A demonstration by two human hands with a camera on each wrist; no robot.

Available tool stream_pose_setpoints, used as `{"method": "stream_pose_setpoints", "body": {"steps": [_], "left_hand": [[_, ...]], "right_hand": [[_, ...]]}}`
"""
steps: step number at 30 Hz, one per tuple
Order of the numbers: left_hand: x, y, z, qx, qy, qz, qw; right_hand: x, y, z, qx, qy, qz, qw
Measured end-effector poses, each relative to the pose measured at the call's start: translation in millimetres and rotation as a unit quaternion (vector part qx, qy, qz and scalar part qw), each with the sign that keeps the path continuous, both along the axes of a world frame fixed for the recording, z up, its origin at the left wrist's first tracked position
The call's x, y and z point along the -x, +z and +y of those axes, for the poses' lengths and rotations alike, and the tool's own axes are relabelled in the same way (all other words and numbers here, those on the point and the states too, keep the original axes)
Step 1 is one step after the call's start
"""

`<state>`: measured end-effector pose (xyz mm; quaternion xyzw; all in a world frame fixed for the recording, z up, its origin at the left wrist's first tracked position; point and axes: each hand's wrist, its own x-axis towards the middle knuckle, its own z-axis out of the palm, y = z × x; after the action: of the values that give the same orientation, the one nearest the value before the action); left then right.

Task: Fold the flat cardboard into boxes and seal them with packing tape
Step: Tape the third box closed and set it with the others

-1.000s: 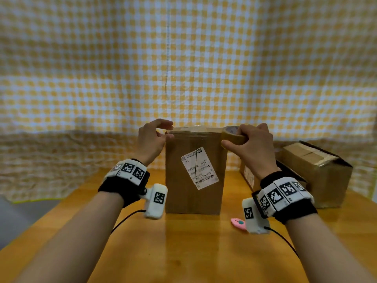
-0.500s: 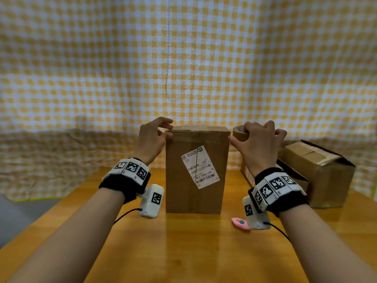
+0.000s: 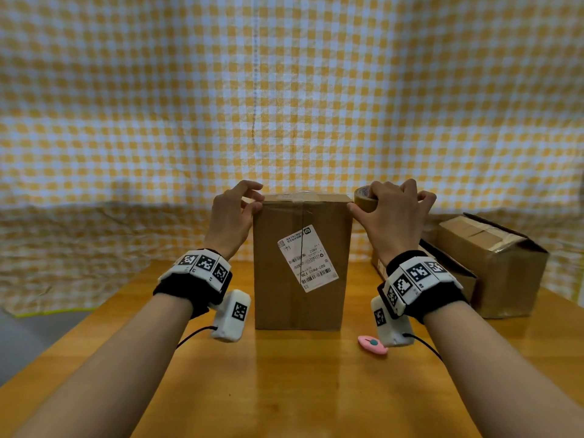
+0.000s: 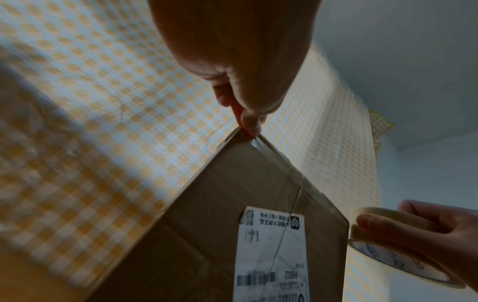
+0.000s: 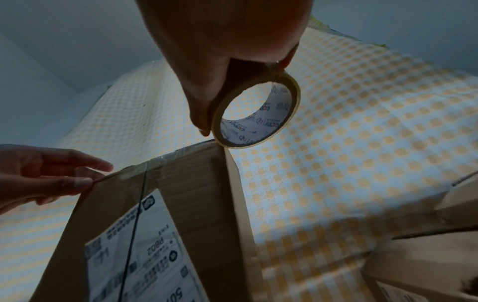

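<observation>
From your head, the tall box (image 3: 301, 263) stood on the table (image 3: 284, 384), tape across its top; your left hand (image 3: 232, 216) pinched its left top corner. Your left wrist showed that pinch. Your right wrist showed your right hand (image 5: 220, 51) gripping the tape roll (image 5: 256, 110), tape running down the side, still uncut

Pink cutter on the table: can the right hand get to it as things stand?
Probably, but not freely: the pink cutter lies uncovered just below the wrist, yet the right hand holds the tape roll against the box.

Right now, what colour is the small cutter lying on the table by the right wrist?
Pink with a teal button: the cutter shows best in the head view.
</observation>
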<state>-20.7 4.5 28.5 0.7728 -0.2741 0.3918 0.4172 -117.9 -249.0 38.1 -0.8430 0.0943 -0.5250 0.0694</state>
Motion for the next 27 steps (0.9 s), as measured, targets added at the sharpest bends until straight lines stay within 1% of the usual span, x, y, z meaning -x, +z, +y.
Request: {"method": "stream_pose_setpoints", "body": {"steps": [5,7,10,15,21,25,27], "left_hand": [[-13,-6,4,-0.072,0.010,-0.045,0.996],[-16,-7,7,-0.097,0.012,-0.049,0.994],[-19,-1,11,-0.115,0.004,-0.026,0.993],[-17,21,6,-0.161,-0.030,0.014,0.986],[-14,45,-8,-0.183,-0.052,0.076,0.979],[-18,44,-4,-0.143,-0.110,0.107,0.978],[-20,40,4,-0.131,-0.114,0.110,0.979]], "right_hand": [[-6,-1,1,0.023,-0.014,-0.018,0.999],[-9,-1,0,0.031,-0.019,-0.022,0.999],[-10,-2,0,0.034,-0.020,-0.024,0.999],[-10,-3,0,0.037,-0.024,-0.021,0.999],[-11,-1,-3,0.042,-0.023,-0.015,0.999],[-10,-1,-4,0.043,-0.024,-0.014,0.999],[-11,-1,-5,0.041,-0.020,-0.013,0.999]]}}
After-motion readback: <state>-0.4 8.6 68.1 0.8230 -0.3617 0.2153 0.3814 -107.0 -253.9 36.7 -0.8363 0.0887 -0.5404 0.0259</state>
